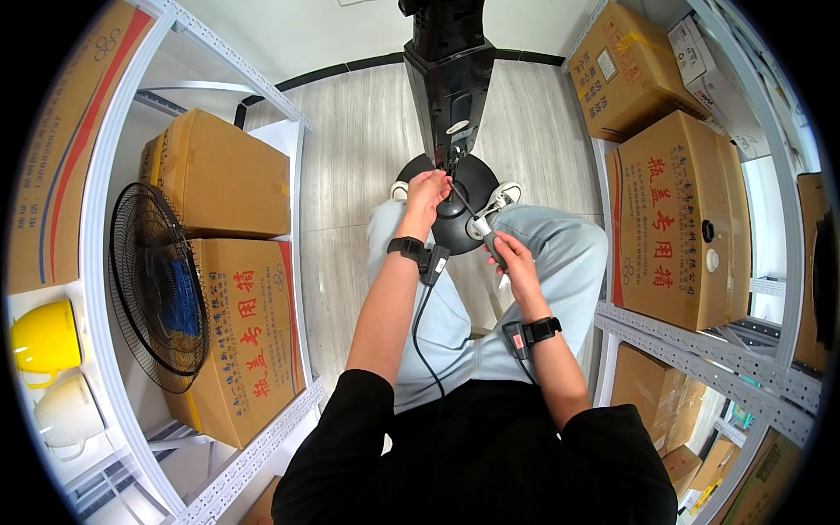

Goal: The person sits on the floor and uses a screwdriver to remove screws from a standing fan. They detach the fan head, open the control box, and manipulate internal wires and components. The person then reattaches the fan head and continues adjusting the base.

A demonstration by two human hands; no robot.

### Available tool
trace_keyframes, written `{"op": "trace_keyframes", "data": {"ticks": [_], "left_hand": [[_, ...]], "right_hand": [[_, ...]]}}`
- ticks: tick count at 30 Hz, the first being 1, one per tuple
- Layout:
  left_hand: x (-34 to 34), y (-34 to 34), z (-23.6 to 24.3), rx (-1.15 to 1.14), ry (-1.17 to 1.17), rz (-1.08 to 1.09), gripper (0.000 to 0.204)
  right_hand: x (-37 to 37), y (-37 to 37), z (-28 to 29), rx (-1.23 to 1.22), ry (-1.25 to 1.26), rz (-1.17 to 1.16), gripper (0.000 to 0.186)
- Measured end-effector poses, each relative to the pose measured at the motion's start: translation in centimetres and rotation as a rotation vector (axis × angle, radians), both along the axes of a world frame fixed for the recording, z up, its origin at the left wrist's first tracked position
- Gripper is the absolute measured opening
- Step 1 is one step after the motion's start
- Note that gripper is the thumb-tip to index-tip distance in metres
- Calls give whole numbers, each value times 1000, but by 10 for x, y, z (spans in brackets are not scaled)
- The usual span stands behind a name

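Observation:
A tall black column (448,87) rises from a round black base (477,179) on the floor between my feet. My left hand (427,192) is at the column's foot, its fingers pinched together; what they pinch is too small to make out. Gripped in my right hand (518,262) is a screwdriver (493,245) with a dark grey handle and a light collar. Its thin dark shaft slants up and left, with the tip close to my left fingertips. I sit with my knees on either side of the base.
On the left shelf (302,219) stand cardboard boxes (232,175), a black wire fan guard (157,289) with blue behind it, a yellow mug (48,341) and a white mug (70,416). The right shelf (700,354) carries more cardboard boxes (674,219). A white wall (306,35) closes the far side.

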State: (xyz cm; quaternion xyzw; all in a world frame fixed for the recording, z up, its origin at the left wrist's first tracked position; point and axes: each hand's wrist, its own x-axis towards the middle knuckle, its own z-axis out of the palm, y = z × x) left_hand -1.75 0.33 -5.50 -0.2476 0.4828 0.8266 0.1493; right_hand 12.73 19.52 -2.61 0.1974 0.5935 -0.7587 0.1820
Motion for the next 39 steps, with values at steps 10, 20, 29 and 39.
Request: {"op": "trace_keyframes", "data": {"ticks": [10,20,29,39], "left_hand": [[-2,5,10,66,-70,-10,14],[-2,13,5,24,-15,-139,18],[-4,15,11,39,-45,-181,29],[-4,23,10,13,-56,-209,21]], "right_hand": [[-38,18,2,43,70,-109,35],[-64,16,-1,63,86,-54,37],[-73,32,-20,-238,-7,-9,34],[-80,32,-20,172,197,5,33]]}}
